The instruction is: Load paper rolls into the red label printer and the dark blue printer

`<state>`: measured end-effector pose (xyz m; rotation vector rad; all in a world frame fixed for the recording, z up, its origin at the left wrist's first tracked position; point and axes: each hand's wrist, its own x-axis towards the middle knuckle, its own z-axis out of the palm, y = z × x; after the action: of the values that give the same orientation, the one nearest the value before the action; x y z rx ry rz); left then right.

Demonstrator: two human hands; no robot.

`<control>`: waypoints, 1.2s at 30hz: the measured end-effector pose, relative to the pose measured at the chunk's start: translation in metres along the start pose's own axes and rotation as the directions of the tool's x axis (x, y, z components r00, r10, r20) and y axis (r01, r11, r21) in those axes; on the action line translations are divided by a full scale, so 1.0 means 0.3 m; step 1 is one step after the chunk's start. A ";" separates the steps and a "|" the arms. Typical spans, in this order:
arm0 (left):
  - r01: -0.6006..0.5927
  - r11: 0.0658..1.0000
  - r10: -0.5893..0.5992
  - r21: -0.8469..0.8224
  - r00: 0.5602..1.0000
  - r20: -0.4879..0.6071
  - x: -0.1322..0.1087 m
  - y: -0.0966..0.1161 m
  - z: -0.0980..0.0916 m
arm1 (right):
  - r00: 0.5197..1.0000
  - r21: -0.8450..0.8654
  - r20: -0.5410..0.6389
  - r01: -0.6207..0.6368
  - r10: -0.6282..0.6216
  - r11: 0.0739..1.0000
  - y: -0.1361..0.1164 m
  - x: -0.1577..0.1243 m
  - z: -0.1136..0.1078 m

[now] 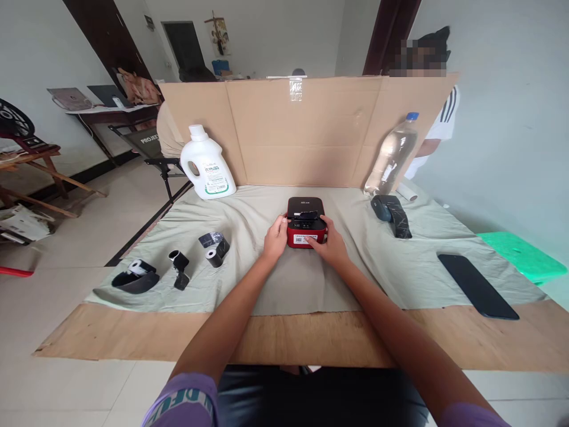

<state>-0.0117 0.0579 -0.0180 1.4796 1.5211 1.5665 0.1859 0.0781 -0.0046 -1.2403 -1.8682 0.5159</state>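
Observation:
A small red and black thermal printer [306,207] sits on the cloth in front of me, with a white label on its front. A strip of dark paper [307,215] lies across the slot in its top. My left hand [276,237] grips the printer's left side, its fingers partly hidden behind it. On the opposite side, my right hand [329,242] holds the printer, thumb across the front by the label. To the left lie several partly unrolled black paper rolls, the closest being a roll [214,256] with a curled strip.
A white detergent jug [208,169] and a clear bottle with a blue cap [393,154] stand before a cardboard screen [302,136]. At right are a dark device with a black strip [391,213] and a black phone [478,286]. People are partly visible behind the screen.

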 end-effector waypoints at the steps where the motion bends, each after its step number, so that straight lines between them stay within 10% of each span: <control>1: -0.011 1.000 0.011 0.007 1.000 -0.013 -0.007 0.000 0.004 | 1.000 -0.003 -0.001 0.001 -0.001 1.000 -0.001 -0.001 0.000; 36: -0.282 0.950 0.290 0.134 0.956 -0.043 -0.031 0.000 -0.005 | 0.998 0.060 0.047 0.035 -0.038 0.998 0.075 0.011 -0.004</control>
<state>-0.0103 0.0490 -0.0210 1.8059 1.5178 1.7190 0.1989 0.0906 -0.0186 -1.1620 -1.8991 0.5814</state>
